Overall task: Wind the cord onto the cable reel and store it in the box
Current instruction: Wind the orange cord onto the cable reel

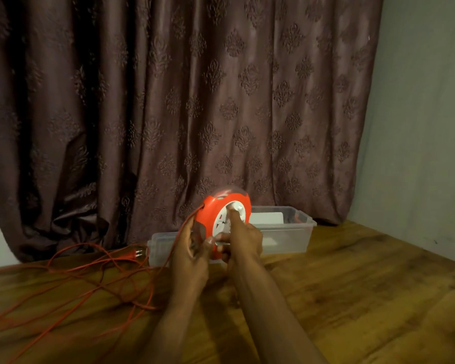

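Gripping the cable reel (222, 222), both hands' fingers (231, 219) curled, above wooden floor (352, 285) by curtain (195, 101).

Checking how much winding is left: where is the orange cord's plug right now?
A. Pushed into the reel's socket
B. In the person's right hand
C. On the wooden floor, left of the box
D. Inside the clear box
C: the plug lies on the wooden floor just left of the clear box, among loose cord.

- You had bare wooden tabletop (352, 298) free to your right.
- Loose orange cord (95, 279) sprawled across your left side.
- The clear plastic box (286, 232) and brown patterned curtain (195, 101) blocked the far edge.
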